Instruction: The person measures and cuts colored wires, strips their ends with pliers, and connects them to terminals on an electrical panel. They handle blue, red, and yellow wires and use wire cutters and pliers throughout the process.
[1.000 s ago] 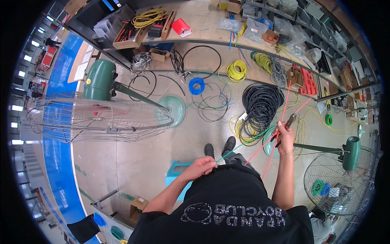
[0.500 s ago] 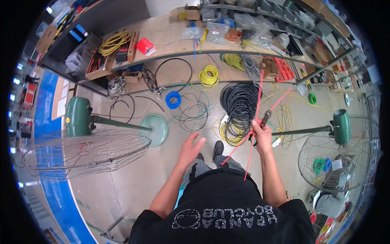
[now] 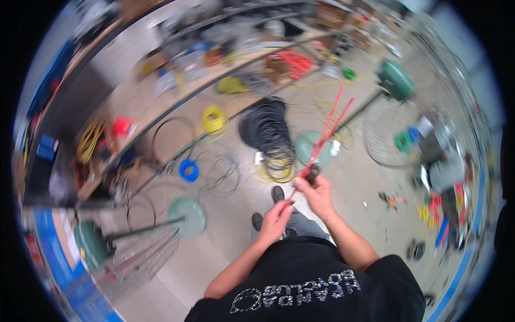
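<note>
Thin red strips (image 3: 325, 133), long and fairly stiff, slant up and to the right from my hands. My right hand (image 3: 317, 197) is closed around them at their lower part. A dark hand tool (image 3: 313, 173) is in that same grasp; blur hides its exact kind. My left hand (image 3: 276, 221) is closed at the near end of the strips, its fingers pinching them in front of my body. Both hands are close together, above my shoes.
A large black cable coil (image 3: 265, 123) lies on the floor ahead. Green-based fans stand left (image 3: 188, 217) and right (image 3: 397, 80). A blue coil (image 3: 189, 170) and loose wires lie ahead-left. A cluttered workbench (image 3: 155, 104) runs along the far side; orange-handled tools (image 3: 391, 200) lie right.
My left hand has gone from open and apart to pinching the strips' near end. The strips, earlier crossed and spread, are drawn closer together. My view has turned to the right.
</note>
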The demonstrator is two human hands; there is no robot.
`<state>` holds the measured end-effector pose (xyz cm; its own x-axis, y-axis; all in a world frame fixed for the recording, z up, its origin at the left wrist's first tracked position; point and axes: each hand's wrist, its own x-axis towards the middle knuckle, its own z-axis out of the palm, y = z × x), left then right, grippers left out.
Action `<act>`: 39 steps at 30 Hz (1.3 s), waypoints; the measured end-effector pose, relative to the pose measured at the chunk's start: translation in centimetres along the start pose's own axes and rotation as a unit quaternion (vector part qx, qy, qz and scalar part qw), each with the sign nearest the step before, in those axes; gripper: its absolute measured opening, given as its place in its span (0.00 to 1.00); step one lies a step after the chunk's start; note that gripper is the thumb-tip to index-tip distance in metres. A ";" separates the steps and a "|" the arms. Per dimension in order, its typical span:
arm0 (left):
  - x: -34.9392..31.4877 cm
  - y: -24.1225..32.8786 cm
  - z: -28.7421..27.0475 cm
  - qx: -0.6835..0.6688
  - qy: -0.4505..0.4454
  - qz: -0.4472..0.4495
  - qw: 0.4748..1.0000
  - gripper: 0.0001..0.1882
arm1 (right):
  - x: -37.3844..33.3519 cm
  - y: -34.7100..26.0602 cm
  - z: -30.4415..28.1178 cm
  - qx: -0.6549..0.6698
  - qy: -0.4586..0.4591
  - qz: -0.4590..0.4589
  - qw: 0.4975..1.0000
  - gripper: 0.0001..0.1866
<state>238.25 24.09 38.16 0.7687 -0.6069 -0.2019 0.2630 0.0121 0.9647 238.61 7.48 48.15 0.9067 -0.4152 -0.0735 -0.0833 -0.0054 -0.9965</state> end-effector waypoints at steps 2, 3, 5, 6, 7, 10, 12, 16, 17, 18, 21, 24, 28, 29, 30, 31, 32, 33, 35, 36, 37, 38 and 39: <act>-1.8 0.5 0.3 0.010 -0.011 -0.013 1.000 0.13 | -1.6 -0.8 -1.7 -0.003 -0.017 -0.012 1.000 0.09; -2.7 -0.1 0.5 0.003 -0.021 -0.023 1.000 0.13 | -2.7 -1.9 -2.4 -0.012 -0.002 -0.008 1.000 0.09; -4.3 -0.6 1.4 0.011 -0.056 -0.028 0.998 0.14 | -5.1 -1.7 -4.8 -0.002 0.035 -0.004 0.999 0.08; -5.0 -0.5 1.4 0.038 -0.077 0.006 0.996 0.15 | -6.3 -1.7 -5.6 0.017 0.048 -0.020 0.999 0.07; -5.5 -0.5 0.9 0.058 -0.114 -0.014 0.992 0.15 | -7.4 -2.0 -6.2 0.039 0.061 -0.025 0.997 0.06; -6.8 -1.6 1.1 0.090 -0.163 -0.019 0.982 0.15 | -10.2 -3.2 -9.0 0.039 0.073 -0.052 0.995 0.05; -7.2 -2.4 2.1 0.107 -0.181 -0.003 0.978 0.15 | -11.8 -3.7 -11.7 0.039 0.101 -0.074 0.991 0.04; -7.3 -2.7 6.0 0.122 -0.246 -0.060 0.960 0.16 | -15.3 -3.4 -19.1 0.062 0.172 -0.138 0.974 0.03; -7.3 -2.4 7.2 0.121 -0.267 -0.094 0.951 0.16 | -16.5 -3.3 -21.3 0.060 0.186 -0.135 0.971 0.02; -7.2 -2.1 8.6 0.111 -0.281 -0.092 0.949 0.16 | -17.7 -3.0 -23.5 0.058 0.205 -0.135 0.968 0.02; -7.3 -2.3 13.5 0.089 -0.323 -0.108 0.936 0.17 | -21.8 -1.4 -29.6 0.091 0.224 -0.153 0.958 0.05; -7.2 -2.4 17.2 0.094 -0.370 -0.137 0.914 0.18 | -26.0 0.2 -34.3 0.163 0.316 -0.124 0.926 0.07; -8.4 -1.3 21.1 0.087 -0.390 -0.138 0.906 0.18 | -30.4 1.3 -40.9 0.179 0.331 -0.112 0.920 0.09; -8.9 -1.5 22.0 0.079 -0.392 -0.139 0.906 0.17 | -31.0 1.1 -41.9 0.190 0.325 -0.118 0.919 0.09; -9.4 -1.7 22.8 0.071 -0.394 -0.140 0.906 0.17 | -31.5 1.1 -42.7 0.199 0.333 -0.118 0.914 0.09; -9.8 -1.9 23.5 0.083 -0.382 -0.112 0.914 0.16 | -31.7 1.1 -43.5 0.208 0.341 -0.118 0.909 0.09; -9.9 -2.1 24.2 0.051 -0.378 -0.147 0.913 0.15 | -31.8 0.9 -44.1 0.218 0.351 -0.118 0.903 0.09; -10.0 -2.1 24.7 0.020 -0.373 -0.183 0.909 0.15 | -32.1 0.9 -44.7 0.216 0.346 -0.125 0.904 0.09; -10.4 -2.5 26.0 -0.056 -0.358 -0.233 0.902 0.14 | -32.9 1.5 -45.9 0.238 0.335 -0.127 0.903 0.09; -10.8 -2.4 26.5 -0.023 -0.345 -0.225 0.911 0.14 | -33.3 2.0 -46.4 0.249 0.331 -0.130 0.901 0.09; -11.0 -2.0 27.5 0.009 -0.340 -0.215 0.916 0.14 | -33.6 3.4 -47.5 0.248 0.397 -0.100 0.878 0.08; -11.0 -1.8 28.9 0.034 -0.350 -0.205 0.913 0.14 | -33.9 3.1 -47.4 0.222 0.416 -0.047 0.880 0.07; -11.1 -1.1 29.4 0.045 -0.359 -0.219 0.906 0.14 | -33.7 3.1 -46.6 0.223 0.384 -0.072 0.893 0.06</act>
<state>212.33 7.42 44.34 0.0159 -0.8991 -0.4375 0.3772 -0.3998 0.8354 188.50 -20.93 49.34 0.3290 -0.9421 -0.0649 0.3400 0.1823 -0.9226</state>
